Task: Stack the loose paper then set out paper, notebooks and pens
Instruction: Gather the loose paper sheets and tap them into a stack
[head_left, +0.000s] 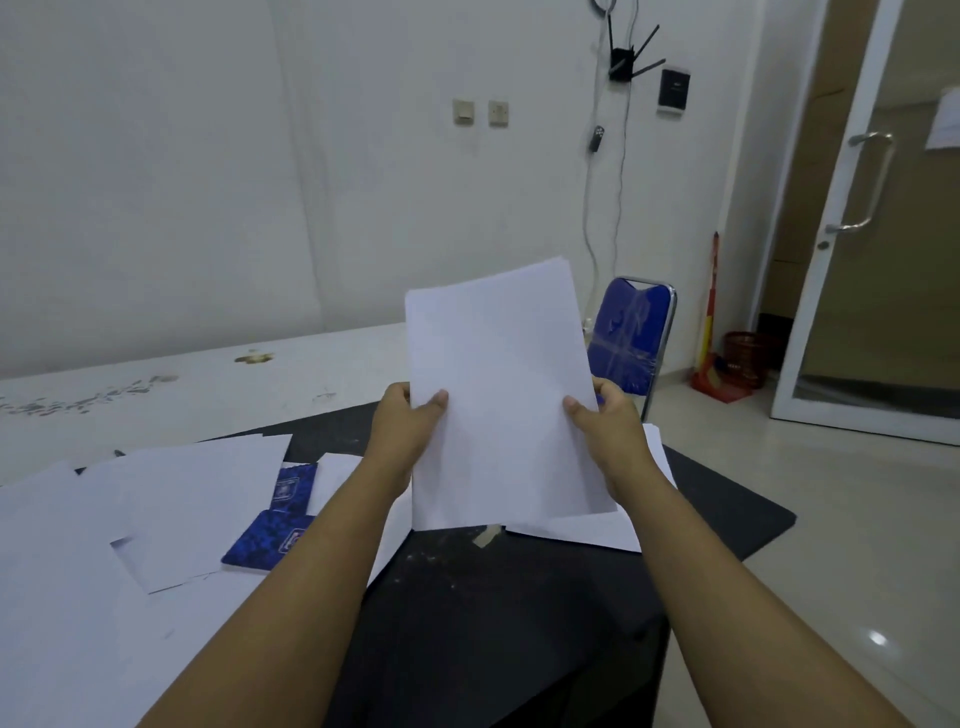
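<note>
Both blue notebooks sit half buried under loose sheets on the black table, while left hand and right hand grip the paper stack upright above it.

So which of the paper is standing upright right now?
The stack gripped by its side edges between the left hand and right hand; the other sheets lie flat on the table.

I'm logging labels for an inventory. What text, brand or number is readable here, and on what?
No text can be read.
Too blurred: white emblem on the blue patterned notebooks.
Too small: marking on the black wall box.
Blurred: white notice on the glass door.
Blank: white paper sheets.
</note>
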